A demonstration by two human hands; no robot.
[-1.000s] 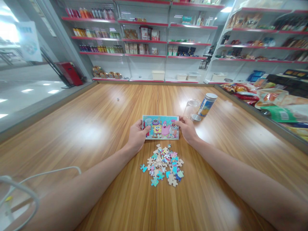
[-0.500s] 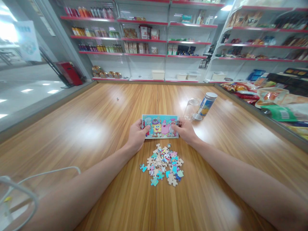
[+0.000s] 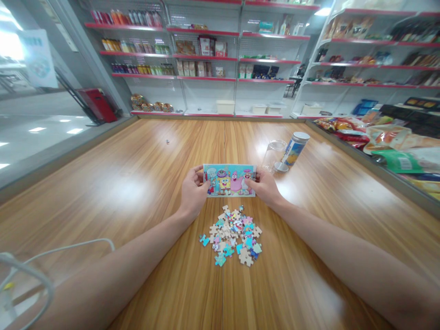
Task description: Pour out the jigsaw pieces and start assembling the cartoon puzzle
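A colourful cartoon picture card (image 3: 229, 180) is held over the wooden table (image 3: 137, 183), one hand at each short edge. My left hand (image 3: 192, 192) pinches its left edge with thumb on top. On the right edge my right hand (image 3: 265, 187) grips the same way. Just below the card lies a heap of loose jigsaw pieces (image 3: 233, 234), several face down, touching neither hand.
A clear plastic jar (image 3: 274, 156) and a blue-labelled tube with a grey lid (image 3: 294, 148) stand right of the card. Snack bags (image 3: 388, 142) line the right edge. Shop shelves (image 3: 206, 59) fill the back. A white cable (image 3: 51, 261) crosses the near left.
The card stays between both hands. My left hand has shifted its hold slightly on the left edge; the view has barely moved.
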